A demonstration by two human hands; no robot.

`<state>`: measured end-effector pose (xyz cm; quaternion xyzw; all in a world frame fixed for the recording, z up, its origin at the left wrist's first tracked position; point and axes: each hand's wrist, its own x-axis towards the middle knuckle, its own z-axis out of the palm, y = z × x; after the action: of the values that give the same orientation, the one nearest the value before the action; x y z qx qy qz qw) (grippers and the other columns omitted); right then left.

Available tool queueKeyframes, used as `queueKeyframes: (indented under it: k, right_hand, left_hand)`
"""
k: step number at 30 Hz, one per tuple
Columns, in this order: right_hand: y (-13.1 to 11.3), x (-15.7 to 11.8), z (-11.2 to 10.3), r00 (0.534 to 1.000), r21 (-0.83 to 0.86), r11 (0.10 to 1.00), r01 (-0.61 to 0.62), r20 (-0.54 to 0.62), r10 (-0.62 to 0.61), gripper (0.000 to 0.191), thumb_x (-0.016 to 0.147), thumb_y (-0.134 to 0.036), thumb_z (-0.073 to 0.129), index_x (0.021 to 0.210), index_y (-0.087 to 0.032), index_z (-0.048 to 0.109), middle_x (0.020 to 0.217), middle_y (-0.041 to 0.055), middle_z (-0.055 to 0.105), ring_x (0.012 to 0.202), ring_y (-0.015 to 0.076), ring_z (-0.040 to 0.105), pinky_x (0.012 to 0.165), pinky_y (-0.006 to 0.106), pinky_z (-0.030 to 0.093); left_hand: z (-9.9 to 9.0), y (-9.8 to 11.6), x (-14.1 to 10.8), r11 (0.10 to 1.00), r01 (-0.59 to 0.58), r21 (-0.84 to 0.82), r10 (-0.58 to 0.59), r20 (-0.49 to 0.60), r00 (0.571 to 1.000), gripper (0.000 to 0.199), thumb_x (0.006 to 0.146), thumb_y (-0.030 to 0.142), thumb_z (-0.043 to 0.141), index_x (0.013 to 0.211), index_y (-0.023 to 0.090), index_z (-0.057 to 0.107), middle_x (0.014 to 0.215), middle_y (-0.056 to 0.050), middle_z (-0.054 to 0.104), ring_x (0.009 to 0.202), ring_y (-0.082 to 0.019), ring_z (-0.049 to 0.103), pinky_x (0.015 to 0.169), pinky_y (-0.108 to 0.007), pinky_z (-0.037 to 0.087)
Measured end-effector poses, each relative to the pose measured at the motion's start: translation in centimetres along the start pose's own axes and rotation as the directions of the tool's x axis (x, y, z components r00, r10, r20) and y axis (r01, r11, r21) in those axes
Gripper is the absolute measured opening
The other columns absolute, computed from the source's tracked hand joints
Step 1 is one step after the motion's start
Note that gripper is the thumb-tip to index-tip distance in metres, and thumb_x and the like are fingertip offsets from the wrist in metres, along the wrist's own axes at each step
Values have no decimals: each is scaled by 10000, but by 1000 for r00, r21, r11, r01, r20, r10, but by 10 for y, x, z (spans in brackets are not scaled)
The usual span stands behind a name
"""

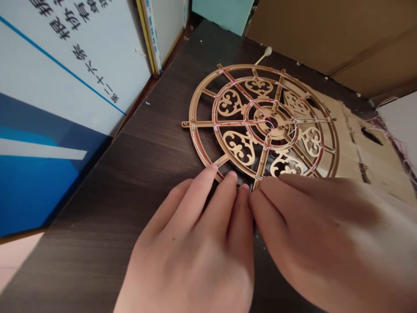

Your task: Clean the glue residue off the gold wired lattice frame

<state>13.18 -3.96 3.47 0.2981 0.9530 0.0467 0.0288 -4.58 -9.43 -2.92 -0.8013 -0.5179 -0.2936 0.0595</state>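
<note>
A round gold openwork frame (192, 104) with scroll ornaments lies on the dark wooden table (156, 143). Red and white wires run along its rings and spokes and gather at its centre. My left hand (202, 234) rests palm down at the frame's near edge, its fingertips pressing on the outer ring. Right beside it, my right hand (312, 226) has its fingers curled at the near rim, by the end of a spoke. Those fingertips are hidden, and whatever they pinch does not show.
Brown cardboard (352, 143) lies under the frame's right side. A pale cotton-bud-like stick (263, 55) sits behind the frame. Printed blue and white boards (65, 87) stand at left, and a large cardboard sheet (339, 39) at the back. Loose wires (399, 145) lie at far right.
</note>
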Motion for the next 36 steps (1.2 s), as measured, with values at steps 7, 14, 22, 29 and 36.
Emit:
queueKeyframes:
  k: [7,14,22,29,36]
  right_hand:
    - [4,14,-8,969,-167,958,235,-33,-243,258,690,5,476,591,-220,558,566,48,433,507,199,347,515,406,214]
    - [22,8,-3,985,-17,987,162,-57,-163,325,915,-25,504,663,-211,592,681,2,512,609,169,470,576,366,332]
    - [22,8,0,996,252,963,-90,5,92,212,893,-89,520,743,-225,580,657,-56,533,535,116,479,530,307,361]
    - [20,7,-3,992,310,944,-112,-23,125,240,920,-99,508,773,-203,667,672,-54,596,538,79,533,520,247,413]
    - [20,1,1,993,246,967,-73,-75,94,233,949,-91,510,808,-206,656,679,-37,606,547,94,560,533,254,428]
  left_hand:
    - [-2,2,-2,1000,17,14,-18,38,999,357,991,108,476,1176,108,782,1280,-115,772,1248,-310,711,1019,-427,633]
    - [6,5,-3,999,43,2,-42,-173,984,348,956,3,468,1123,23,772,1184,-163,791,1118,-334,768,939,-437,638]
    - [4,4,-3,1000,20,0,-20,-126,992,354,977,23,455,1153,27,762,1213,-155,780,1152,-364,758,891,-450,662]
    - [4,2,-4,1000,6,5,-6,-66,998,398,976,18,428,1192,45,762,1252,-134,770,1186,-365,743,909,-454,662]
    - [5,3,-9,1000,-14,14,14,-50,999,410,978,37,430,1239,39,746,1278,-148,760,1200,-371,737,927,-464,646]
